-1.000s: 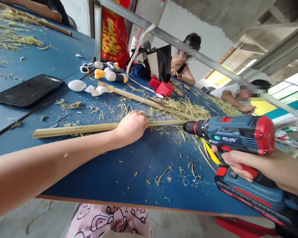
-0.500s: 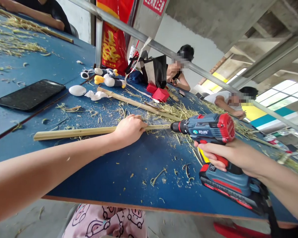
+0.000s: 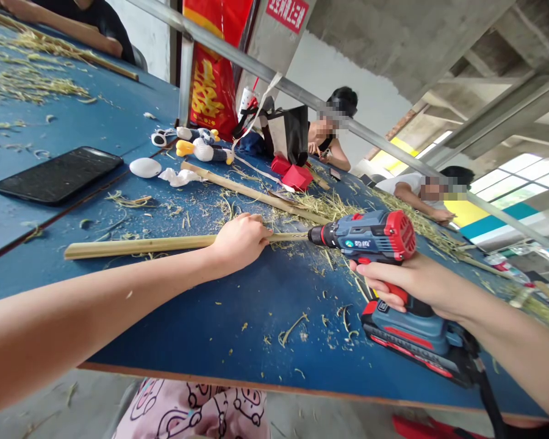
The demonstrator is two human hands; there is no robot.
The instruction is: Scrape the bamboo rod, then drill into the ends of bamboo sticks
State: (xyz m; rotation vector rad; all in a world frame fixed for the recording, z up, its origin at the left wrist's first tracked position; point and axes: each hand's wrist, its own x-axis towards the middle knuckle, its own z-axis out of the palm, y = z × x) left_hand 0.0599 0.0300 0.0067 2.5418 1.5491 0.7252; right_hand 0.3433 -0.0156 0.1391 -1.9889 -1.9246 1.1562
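My left hand (image 3: 242,242) is closed around a pale bamboo strip (image 3: 141,247) that lies along the blue table (image 3: 201,329). The strip's right end reaches the front of a cordless drill (image 3: 370,235). My right hand (image 3: 407,280) is wrapped round the drill's handle, fingers at the red trigger. The drill lies sideways with its chuck pointing left; the bit, if any, I cannot make out at the strip's end. A second bamboo strip (image 3: 251,192) lies just behind, among shavings (image 3: 333,204).
On the left lies a black phone (image 3: 59,174). Behind the strips are a white oval object (image 3: 145,167), crocheted toys (image 3: 205,149), red boxes (image 3: 295,174) and a black-and-white bag (image 3: 286,131). A metal rail (image 3: 265,70) crosses above. Other people sit across the table.
The drill and my right hand have shifted slightly left, with the chuck closer to my left hand along the bamboo strip. My left hand keeps its grip.
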